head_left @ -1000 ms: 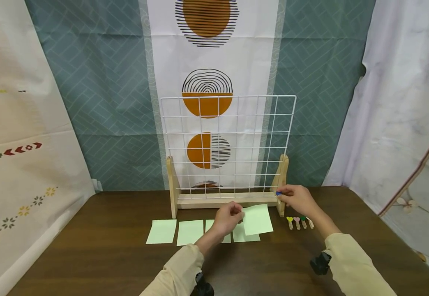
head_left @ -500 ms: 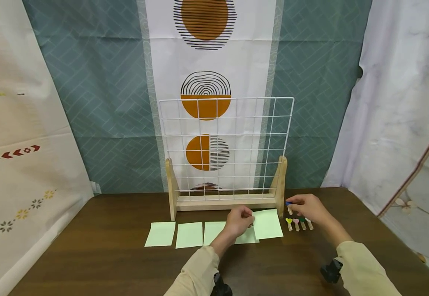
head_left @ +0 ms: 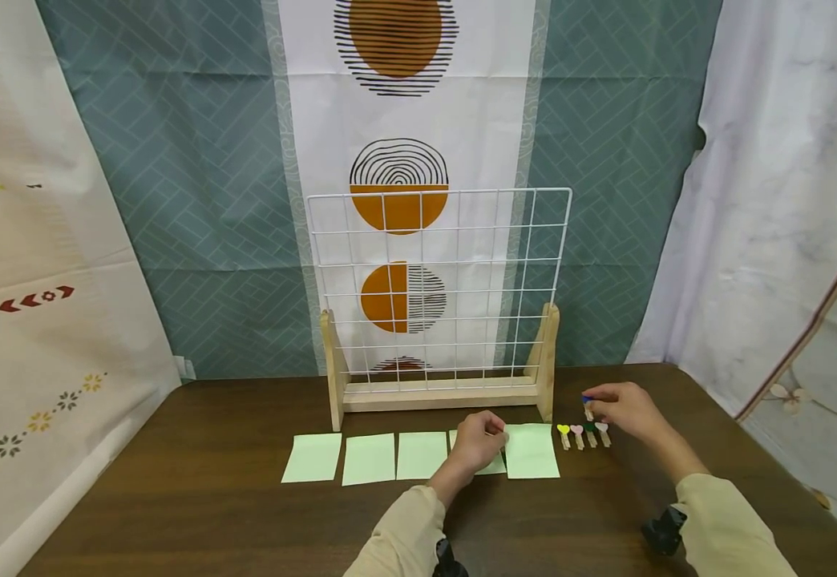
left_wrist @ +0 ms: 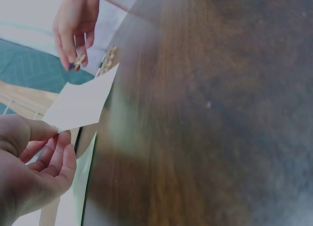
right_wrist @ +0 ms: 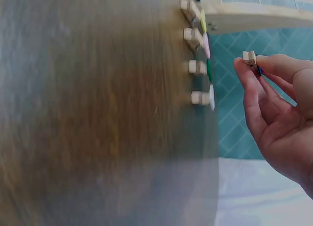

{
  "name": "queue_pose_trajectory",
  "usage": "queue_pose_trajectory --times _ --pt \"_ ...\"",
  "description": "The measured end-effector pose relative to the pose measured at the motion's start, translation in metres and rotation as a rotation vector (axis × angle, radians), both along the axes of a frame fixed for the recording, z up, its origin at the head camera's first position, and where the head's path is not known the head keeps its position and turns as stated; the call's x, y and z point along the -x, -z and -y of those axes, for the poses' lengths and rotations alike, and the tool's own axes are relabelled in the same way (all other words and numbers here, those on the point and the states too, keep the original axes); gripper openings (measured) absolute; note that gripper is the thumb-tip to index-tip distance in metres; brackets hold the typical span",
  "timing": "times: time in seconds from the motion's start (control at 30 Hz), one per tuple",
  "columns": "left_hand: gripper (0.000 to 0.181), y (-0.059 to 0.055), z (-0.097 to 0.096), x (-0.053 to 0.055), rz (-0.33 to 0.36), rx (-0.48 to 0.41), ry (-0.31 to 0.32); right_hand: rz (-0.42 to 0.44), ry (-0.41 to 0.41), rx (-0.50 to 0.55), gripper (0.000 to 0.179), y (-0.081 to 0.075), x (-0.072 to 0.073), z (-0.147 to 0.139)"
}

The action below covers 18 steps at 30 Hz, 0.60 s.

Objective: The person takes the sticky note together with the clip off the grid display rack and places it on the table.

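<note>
My left hand (head_left: pixel 478 442) pinches a pale green paper square (head_left: pixel 531 451) by its left edge, between thumb and fingertips. In the left wrist view that paper (left_wrist: pixel 80 101) tilts up from the dark table. Over to the right, my right hand (head_left: pixel 629 409) pinches a small wooden clothespin (head_left: pixel 588 410) with a blue top; the right wrist view shows the clothespin (right_wrist: pixel 249 58) between thumb and index finger. Below that hand lie several more clothespins (head_left: pixel 579 437) in a row, with yellow, pink, green and white heart tops. Several other paper squares (head_left: pixel 368 459) lie left of the held one, the nearest partly hidden by my left hand.
A white wire grid (head_left: pixel 433 240) stands upright in a wooden stand (head_left: pixel 440 398) behind the papers. Patterned cloths (head_left: pixel 231 200) hang behind and on both sides of the brown table (head_left: pixel 245 529).
My left hand has moved right with the paper, lowering it beside the row of squares. My right hand has drawn away from the stand to the right, still pinching the blue-topped clothespin.
</note>
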<state>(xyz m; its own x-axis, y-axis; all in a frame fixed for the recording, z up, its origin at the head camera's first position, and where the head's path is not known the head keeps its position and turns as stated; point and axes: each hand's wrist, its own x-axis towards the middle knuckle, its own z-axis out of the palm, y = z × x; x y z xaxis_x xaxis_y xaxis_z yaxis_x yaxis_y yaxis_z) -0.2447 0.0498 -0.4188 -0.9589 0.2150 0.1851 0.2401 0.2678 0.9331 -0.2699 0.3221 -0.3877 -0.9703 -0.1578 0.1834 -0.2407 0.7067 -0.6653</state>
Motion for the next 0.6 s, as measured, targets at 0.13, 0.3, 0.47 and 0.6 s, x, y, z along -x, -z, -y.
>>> queue_pose_trajectory --times 0.13,0.3,0.47,0.6 --pt "0.006 0.002 -0.003 0.001 0.001 0.015 -0.020 -0.001 0.002 0.006 0.027 0.003 0.000 -0.010" --pt "0.005 0.003 -0.005 0.002 -0.007 0.023 -0.062 -0.008 0.008 -0.003 0.025 0.007 -0.001 -0.021" --pt "0.005 0.003 -0.005 0.004 -0.081 0.058 -0.102 0.016 -0.014 -0.028 0.022 0.010 -0.001 -0.030" --pt "0.006 0.002 -0.008 0.008 -0.109 0.086 -0.106 0.044 -0.026 -0.039 0.022 0.011 -0.001 -0.034"
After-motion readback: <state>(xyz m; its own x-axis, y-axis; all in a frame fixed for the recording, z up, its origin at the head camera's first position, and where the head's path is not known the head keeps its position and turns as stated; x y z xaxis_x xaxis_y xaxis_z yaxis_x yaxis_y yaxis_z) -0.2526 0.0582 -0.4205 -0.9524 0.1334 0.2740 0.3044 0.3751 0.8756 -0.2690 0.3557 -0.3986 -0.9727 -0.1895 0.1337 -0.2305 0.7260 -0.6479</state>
